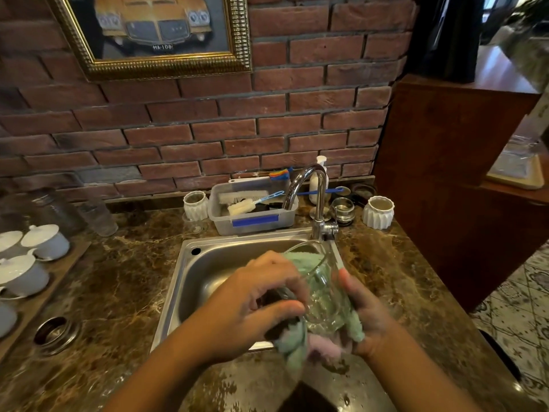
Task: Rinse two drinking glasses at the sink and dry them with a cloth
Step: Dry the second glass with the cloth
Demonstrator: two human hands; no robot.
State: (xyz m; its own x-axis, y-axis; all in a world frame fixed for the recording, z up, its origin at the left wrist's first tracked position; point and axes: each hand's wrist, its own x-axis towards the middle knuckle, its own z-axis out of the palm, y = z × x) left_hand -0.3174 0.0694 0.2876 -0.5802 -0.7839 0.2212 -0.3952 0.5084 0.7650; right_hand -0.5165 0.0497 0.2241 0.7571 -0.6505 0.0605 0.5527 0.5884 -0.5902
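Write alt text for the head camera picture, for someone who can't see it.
Two hands dry a clear glass over a steel sink: the left hand presses a green cloth into it, the right hand cradles its base. The tap behind shows no water.

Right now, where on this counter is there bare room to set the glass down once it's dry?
The widest bare patch of counter lies left of the sink, between it and the tray of white cups. A narrower strip runs right of the sink. Behind the sink it's crowded: brush tub, faucet, white jars.
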